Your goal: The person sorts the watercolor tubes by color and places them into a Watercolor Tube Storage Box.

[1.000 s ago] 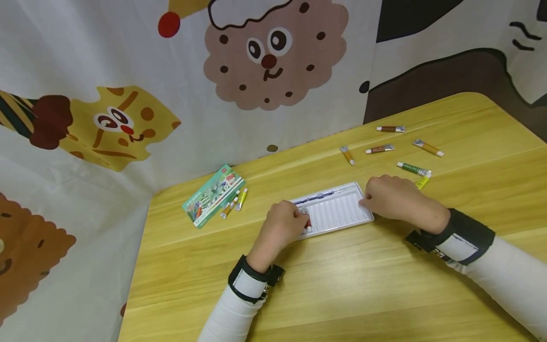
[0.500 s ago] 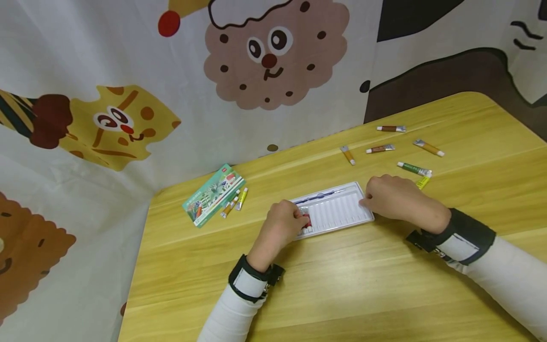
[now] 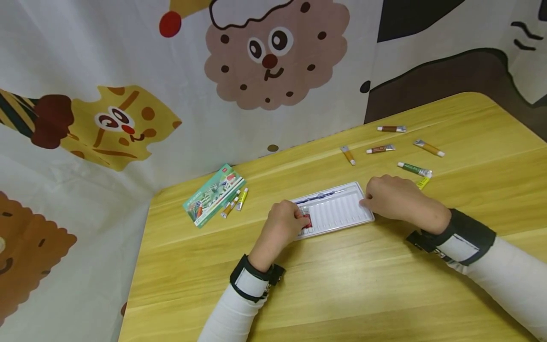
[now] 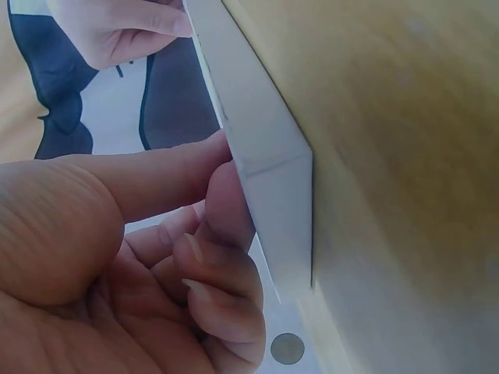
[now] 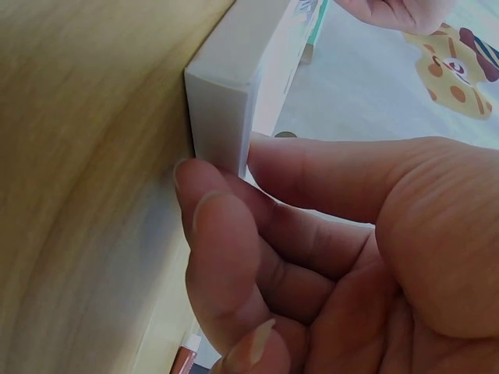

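Note:
A white ribbed plastic paint tray (image 3: 337, 212) lies on the table. My left hand (image 3: 283, 221) reaches over its left end, fingertips at a small red paint tube (image 3: 308, 220) that it appears to pinch. In the left wrist view, thumb and bent forefinger go behind the rim of the tray (image 4: 274, 167), so their tips are hidden. My right hand (image 3: 395, 198) grips the tray's right end. The right wrist view has its thumb on the rim and forefinger against the outer wall. A blue paintbrush (image 3: 320, 196) lies along the tray's far side.
A green paint box (image 3: 213, 195) lies at the left, with a yellow tube (image 3: 241, 199) and an ochre tube (image 3: 230, 207) beside it. Several more tubes, including a green tube (image 3: 413, 169) and a brown tube (image 3: 380, 149), lie at back right. A printed curtain (image 3: 273, 123) hangs behind.
Both hands and the tray stay almost where they were. Around the left fingertips, the visible part of the red tube has shifted very slightly.

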Demonstrator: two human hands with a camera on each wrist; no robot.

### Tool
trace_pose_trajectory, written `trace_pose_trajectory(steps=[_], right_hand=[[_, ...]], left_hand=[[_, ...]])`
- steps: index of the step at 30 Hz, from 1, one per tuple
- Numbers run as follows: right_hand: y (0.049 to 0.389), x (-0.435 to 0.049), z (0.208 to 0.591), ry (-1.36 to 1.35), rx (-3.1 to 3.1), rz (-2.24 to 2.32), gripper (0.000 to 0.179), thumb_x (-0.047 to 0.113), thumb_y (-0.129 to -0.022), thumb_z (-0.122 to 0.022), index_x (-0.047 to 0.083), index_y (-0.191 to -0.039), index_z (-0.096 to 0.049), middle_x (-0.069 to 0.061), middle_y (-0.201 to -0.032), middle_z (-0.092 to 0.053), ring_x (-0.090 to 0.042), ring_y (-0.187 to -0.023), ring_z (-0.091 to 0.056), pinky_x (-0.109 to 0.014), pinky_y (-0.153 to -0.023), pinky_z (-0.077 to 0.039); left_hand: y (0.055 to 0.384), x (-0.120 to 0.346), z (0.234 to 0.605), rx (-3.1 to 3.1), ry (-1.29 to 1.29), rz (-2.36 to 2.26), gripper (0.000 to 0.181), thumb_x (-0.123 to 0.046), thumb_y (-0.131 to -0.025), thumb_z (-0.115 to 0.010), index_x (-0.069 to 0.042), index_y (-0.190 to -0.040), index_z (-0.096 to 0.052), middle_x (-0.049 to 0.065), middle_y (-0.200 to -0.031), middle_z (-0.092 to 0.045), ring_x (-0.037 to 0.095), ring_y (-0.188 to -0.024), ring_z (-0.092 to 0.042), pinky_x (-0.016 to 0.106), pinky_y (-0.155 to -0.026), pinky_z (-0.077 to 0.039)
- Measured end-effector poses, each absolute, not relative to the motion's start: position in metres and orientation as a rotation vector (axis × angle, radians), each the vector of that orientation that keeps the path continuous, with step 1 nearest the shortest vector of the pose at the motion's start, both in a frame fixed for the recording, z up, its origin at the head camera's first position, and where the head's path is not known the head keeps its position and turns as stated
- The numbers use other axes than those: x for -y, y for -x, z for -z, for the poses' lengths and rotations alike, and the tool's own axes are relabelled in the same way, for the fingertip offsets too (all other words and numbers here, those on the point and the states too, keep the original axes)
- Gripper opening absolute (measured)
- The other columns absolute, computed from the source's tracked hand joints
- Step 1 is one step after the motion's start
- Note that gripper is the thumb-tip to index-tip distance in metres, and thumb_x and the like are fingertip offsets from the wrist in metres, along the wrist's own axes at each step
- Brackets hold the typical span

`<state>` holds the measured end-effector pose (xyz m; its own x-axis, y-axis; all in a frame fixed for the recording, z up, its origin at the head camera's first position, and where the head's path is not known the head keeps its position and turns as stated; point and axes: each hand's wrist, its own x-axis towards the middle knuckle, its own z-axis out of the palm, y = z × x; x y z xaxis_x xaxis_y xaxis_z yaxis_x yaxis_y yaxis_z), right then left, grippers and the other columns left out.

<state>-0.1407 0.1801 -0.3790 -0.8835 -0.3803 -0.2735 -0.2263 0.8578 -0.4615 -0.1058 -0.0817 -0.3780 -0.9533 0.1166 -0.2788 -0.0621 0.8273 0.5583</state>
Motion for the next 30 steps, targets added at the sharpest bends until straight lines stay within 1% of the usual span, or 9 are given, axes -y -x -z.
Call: trace_pose_trajectory(steps=[12, 15, 17, 20, 23, 25, 27, 30], right_hand=[[0.140, -0.180, 0.378, 0.462, -2.689, 0.594, 0.026, 0.019, -0.097, -0.074, 0.009, -0.074, -0.072, 0.000, -0.061, -0.046, -0.015, -0.053, -0.044, -0.029, -0.050, -0.030], [0.140, -0.180, 0.378, 0.460, -2.688, 0.589, 0.026, 0.019, -0.097, -0.074, 0.010, -0.073, -0.072, 0.000, -0.062, -0.046, -0.015, -0.054, -0.044, -0.029, -0.051, -0.030], [0.139, -0.180, 0.378, 0.458, -2.688, 0.588, 0.026, 0.020, -0.097, -0.074, 0.010, -0.073, -0.072, 0.000, -0.062, -0.046, -0.015, -0.054, -0.044, -0.029, -0.051, -0.030], [0.139, -0.180, 0.378, 0.460, -2.685, 0.593, 0.027, 0.020, -0.097, -0.074, 0.010, -0.073, -0.071, 0.000, -0.061, -0.046, -0.015, -0.053, -0.043, -0.029, -0.051, -0.030], [0.139, -0.180, 0.377, 0.466, -2.686, 0.599, 0.027, 0.019, -0.097, -0.073, 0.010, -0.072, -0.071, 0.001, -0.060, -0.045, -0.015, -0.053, -0.043, -0.028, -0.050, -0.029], [0.139, -0.180, 0.377, 0.471, -2.689, 0.601, 0.028, 0.019, -0.097, -0.073, 0.010, -0.071, -0.071, 0.001, -0.060, -0.045, -0.014, -0.052, -0.043, -0.028, -0.050, -0.029], [0.138, -0.180, 0.377, 0.472, -2.693, 0.603, 0.028, 0.018, -0.097, -0.074, 0.010, -0.071, -0.071, 0.001, -0.059, -0.044, -0.014, -0.052, -0.042, -0.027, -0.050, -0.029], [0.138, -0.180, 0.377, 0.475, -2.693, 0.607, 0.027, 0.018, -0.097, -0.074, 0.009, -0.071, -0.072, 0.001, -0.059, -0.045, -0.014, -0.052, -0.042, -0.027, -0.050, -0.028]], left_hand=[[0.106, 0.082, 0.379, -2.717, -0.058, -0.848, 0.032, -0.013, -0.093, -0.081, -0.008, -0.065, -0.068, -0.003, -0.060, -0.051, 0.013, -0.057, -0.047, 0.024, -0.049, -0.034], [0.106, 0.083, 0.379, -2.725, -0.071, -0.845, 0.036, -0.016, -0.095, -0.079, -0.009, -0.062, -0.064, -0.004, -0.058, -0.048, 0.013, -0.055, -0.046, 0.025, -0.049, -0.033], [0.107, 0.084, 0.378, -2.737, -0.070, -0.844, 0.036, -0.019, -0.097, -0.077, -0.011, -0.064, -0.064, -0.004, -0.057, -0.048, 0.013, -0.054, -0.047, 0.025, -0.049, -0.034], [0.109, 0.088, 0.375, -2.804, -0.052, -0.832, 0.029, -0.024, -0.099, -0.073, -0.012, -0.073, -0.067, -0.003, -0.060, -0.053, 0.014, -0.055, -0.050, 0.028, -0.050, -0.036], [0.113, 0.097, 0.371, -2.914, -0.029, -0.833, 0.019, -0.026, -0.100, -0.072, -0.011, -0.087, -0.073, 0.001, -0.069, -0.061, 0.018, -0.061, -0.055, 0.033, -0.053, -0.042], [0.117, 0.106, 0.368, -2.996, -0.016, -0.822, 0.017, -0.026, -0.100, -0.072, -0.009, -0.098, -0.076, 0.005, -0.080, -0.067, 0.021, -0.069, -0.061, 0.036, -0.059, -0.047], [0.121, 0.116, 0.366, -3.056, 0.005, -0.813, 0.021, -0.024, -0.100, -0.072, -0.006, -0.109, -0.077, 0.010, -0.093, -0.072, 0.026, -0.080, -0.067, 0.040, -0.065, -0.052], [0.127, 0.132, 0.361, -3.102, 0.074, -0.777, 0.028, -0.022, -0.100, -0.072, -0.004, -0.122, -0.075, 0.016, -0.112, -0.074, 0.032, -0.098, -0.071, 0.047, -0.077, -0.057]])
